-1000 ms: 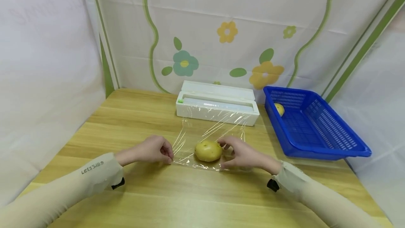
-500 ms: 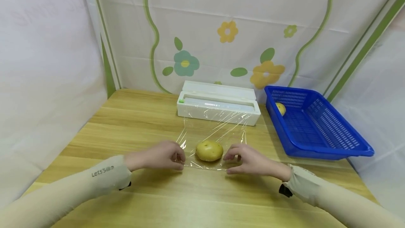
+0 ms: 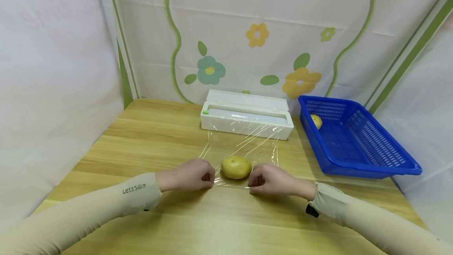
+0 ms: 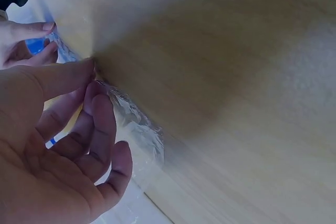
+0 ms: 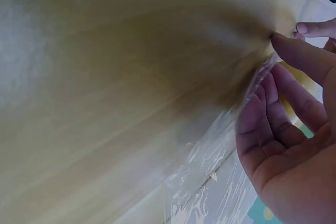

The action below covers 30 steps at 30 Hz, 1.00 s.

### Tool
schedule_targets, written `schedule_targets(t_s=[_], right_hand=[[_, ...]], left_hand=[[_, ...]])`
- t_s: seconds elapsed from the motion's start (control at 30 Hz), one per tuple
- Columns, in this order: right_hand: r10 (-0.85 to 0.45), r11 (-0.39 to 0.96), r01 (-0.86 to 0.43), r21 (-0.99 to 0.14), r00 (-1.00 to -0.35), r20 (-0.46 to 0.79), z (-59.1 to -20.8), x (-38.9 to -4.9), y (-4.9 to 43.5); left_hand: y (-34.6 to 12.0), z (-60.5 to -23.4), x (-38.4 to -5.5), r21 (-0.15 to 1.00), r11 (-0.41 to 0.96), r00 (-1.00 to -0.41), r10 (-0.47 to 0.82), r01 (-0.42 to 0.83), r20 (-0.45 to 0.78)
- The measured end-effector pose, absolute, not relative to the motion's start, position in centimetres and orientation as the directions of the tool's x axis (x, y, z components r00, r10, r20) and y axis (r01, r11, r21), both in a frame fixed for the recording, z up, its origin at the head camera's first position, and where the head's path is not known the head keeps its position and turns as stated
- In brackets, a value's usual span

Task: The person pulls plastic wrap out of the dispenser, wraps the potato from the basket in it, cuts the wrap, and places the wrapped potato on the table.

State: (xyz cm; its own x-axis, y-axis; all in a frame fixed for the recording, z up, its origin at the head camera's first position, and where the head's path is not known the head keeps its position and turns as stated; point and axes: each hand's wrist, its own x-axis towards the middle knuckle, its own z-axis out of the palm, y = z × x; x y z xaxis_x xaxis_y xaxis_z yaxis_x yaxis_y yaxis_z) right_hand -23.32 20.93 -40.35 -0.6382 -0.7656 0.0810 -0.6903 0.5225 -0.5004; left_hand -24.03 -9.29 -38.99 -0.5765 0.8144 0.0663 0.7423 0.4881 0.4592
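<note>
A yellow potato (image 3: pixel 236 167) lies on a sheet of clear plastic wrap (image 3: pixel 226 150) that runs back to a white dispenser box. To the potato's left, my left hand (image 3: pixel 194 174) pinches the near edge of the wrap between thumb and index finger; the left wrist view shows the crinkled wrap (image 4: pixel 137 119) trailing from the fingertips. Close against the potato's right side, my right hand (image 3: pixel 270 179) holds the same edge, with thumb and fingers curled at it. In the right wrist view the wrap (image 5: pixel 202 182) hangs along the right fingers (image 5: pixel 255 121).
The white box (image 3: pixel 245 123) stands at the back of the wooden table (image 3: pixel 148 137) with its lid up and the roll showing. At the right sits a blue basket (image 3: pixel 357 141) with another potato (image 3: pixel 316 121) in its left corner. Printed cloth walls enclose the table.
My left hand has moved right, closer to the potato, and grips the wrap edge anew. The right hand shifted slightly right, then its fingers drew together on the edge. The potato stays on the wrap.
</note>
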Motion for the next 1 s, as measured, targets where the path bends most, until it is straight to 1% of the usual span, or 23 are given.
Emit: schedule_targets(t_s=[0.1,0.2,0.33,0.43,0.53,0.77,0.9,1.0], right_hand=[[-0.778,0.506,-0.724,-0.468,-0.617,0.113,-40.6,-23.4,20.9],[-0.797,0.458,-0.782,-0.423,-0.572,0.195,-40.6,-23.3,21.0],[-0.799,0.384,-0.844,-0.374,-0.507,0.323,-40.6,-23.4,21.3],[-0.783,0.352,-0.855,-0.38,-0.492,0.382,-40.6,-23.6,21.5],[-0.756,0.352,-0.847,-0.399,-0.509,0.413,-40.7,-24.0,21.6],[-0.665,0.415,-0.8,-0.434,-0.592,0.455,-40.5,-24.4,21.7],[-0.644,0.45,-0.758,-0.473,-0.642,0.416,-40.2,-24.5,21.5],[-0.624,0.483,-0.703,-0.522,-0.695,0.357,-40.1,-24.6,21.4]], left_hand=[[-9.3,-38.9,-24.0,0.465,0.511,-0.607,0.791,0.723,0.076],[-9.4,-38.8,-24.0,0.475,0.525,-0.634,0.768,0.707,0.095],[-9.6,-38.7,-24.4,0.468,0.513,-0.633,0.761,0.72,0.14],[-9.7,-38.6,-24.8,0.453,0.503,-0.626,0.76,0.736,0.173],[-9.8,-38.5,-25.0,0.433,0.512,-0.627,0.757,0.742,0.181],[-9.6,-38.6,-25.1,0.429,0.545,-0.652,0.743,0.721,0.152],[-9.6,-38.8,-25.2,0.432,0.552,-0.662,0.733,0.713,0.154],[-9.5,-38.9,-25.3,0.428,0.557,-0.666,0.728,0.712,0.16]])
